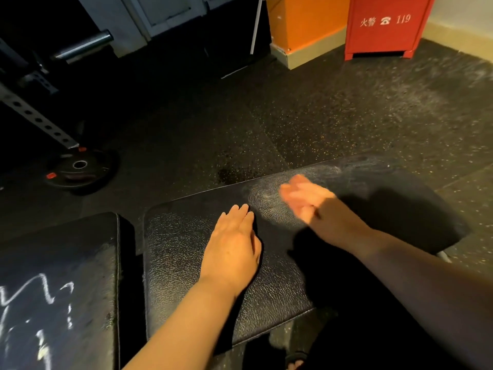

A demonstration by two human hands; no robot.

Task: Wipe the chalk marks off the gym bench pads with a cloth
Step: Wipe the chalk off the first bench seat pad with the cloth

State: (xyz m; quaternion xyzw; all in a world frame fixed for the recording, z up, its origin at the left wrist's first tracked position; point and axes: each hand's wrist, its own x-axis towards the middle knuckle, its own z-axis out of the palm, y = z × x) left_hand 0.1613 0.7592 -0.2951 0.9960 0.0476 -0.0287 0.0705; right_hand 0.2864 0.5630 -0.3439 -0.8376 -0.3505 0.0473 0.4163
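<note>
A long black bench pad (186,249) runs from the lower middle toward the right. A smeared patch of white chalk (269,201) covers its far part. My left hand (232,241) lies flat on the pad, fingers straight and together, just left of the smear. Over the smear is my right hand (304,198), motion-blurred, fingers loosely extended. No cloth shows in either hand. A second black pad (66,249) at lower left carries bright zigzag chalk marks (34,289).
A weight plate (78,169) lies on the speckled rubber floor at the left, beside a perforated rack upright (34,116). A red fire cabinet (386,25) and an orange pillar (301,25) stand at the back. My sandalled foot (296,361) is below the pad.
</note>
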